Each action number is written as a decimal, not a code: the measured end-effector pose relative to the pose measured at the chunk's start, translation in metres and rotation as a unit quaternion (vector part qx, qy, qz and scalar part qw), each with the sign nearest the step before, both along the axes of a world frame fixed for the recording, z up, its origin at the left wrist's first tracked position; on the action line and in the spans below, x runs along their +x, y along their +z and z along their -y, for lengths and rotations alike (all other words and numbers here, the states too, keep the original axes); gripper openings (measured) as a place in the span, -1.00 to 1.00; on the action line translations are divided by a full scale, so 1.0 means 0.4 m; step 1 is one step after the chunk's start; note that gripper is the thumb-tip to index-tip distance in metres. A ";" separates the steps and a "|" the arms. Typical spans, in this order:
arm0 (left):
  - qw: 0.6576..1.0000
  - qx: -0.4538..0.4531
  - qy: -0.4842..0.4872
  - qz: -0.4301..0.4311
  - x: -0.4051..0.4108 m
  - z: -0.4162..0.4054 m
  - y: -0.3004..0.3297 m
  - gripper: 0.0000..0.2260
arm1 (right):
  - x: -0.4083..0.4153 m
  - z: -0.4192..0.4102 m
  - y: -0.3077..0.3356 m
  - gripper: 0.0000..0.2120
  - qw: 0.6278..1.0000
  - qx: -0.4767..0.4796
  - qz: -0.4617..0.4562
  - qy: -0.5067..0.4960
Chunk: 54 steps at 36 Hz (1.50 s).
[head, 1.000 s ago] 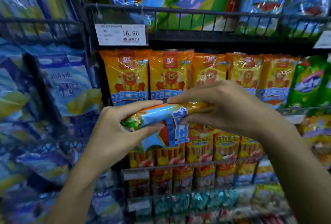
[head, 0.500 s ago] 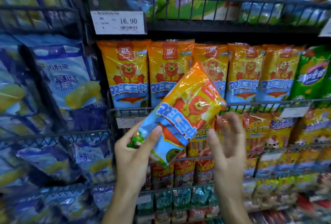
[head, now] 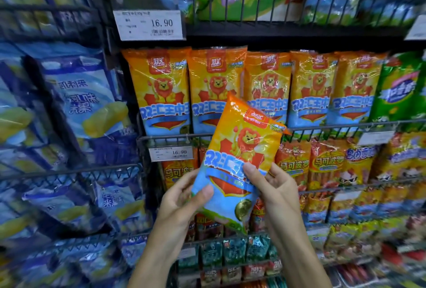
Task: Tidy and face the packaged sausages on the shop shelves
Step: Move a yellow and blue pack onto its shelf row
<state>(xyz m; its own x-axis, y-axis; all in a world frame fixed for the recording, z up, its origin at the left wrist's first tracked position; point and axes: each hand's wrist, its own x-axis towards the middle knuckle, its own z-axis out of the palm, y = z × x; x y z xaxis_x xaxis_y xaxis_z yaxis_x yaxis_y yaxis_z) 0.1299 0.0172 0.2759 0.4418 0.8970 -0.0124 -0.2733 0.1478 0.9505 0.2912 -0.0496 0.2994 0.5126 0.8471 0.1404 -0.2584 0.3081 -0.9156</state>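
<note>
The person has one orange sausage pack (head: 239, 161) up in front of the shelving at the centre of the frame, printed face toward them and its top leaning to the right, so it looks as though they are checking which way is front and up before it goes back. The left hand (head: 184, 204) grips the lower left corner, thumb pressed on the blue part of the face and fingers curled behind; the right hand (head: 274, 186) holds the right edge, thumb lying across the print and the other fingers behind the pack. With both lower corners held, the top is left free to lead into a slot. Just behind, in the upper middle of the frame, a row of matching lion packs (head: 313, 89) stands upright and face out behind a wire rail (head: 345, 125), shoulder to shoulder, with a green pack (head: 401, 89) closing the row at the right. I cannot see an obvious gap in that front row, so my guess is the held pack will have to go in over the rail and in front of the others, or behind them. The room is narrow: the upper shelf's dark edge (head: 288, 31) sits close above the packs' tops, and the price tag (head: 170, 152) clipped at the rail's left end could catch the wrapper.
</note>
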 end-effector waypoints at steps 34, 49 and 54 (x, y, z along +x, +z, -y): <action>0.897 0.439 0.006 -0.049 0.051 -0.086 0.520 -0.62 | 0.112 -0.026 0.429 -0.39 0.892 0.255 0.366 -0.076; 0.799 0.586 0.136 -0.021 0.144 -0.180 0.804 -0.70 | 0.205 -0.128 0.685 -0.34 0.825 0.320 0.428 -0.185; 0.815 0.571 0.088 -0.045 0.186 -0.237 0.805 -0.69 | 0.239 -0.173 0.677 -0.35 0.842 0.293 0.417 -0.176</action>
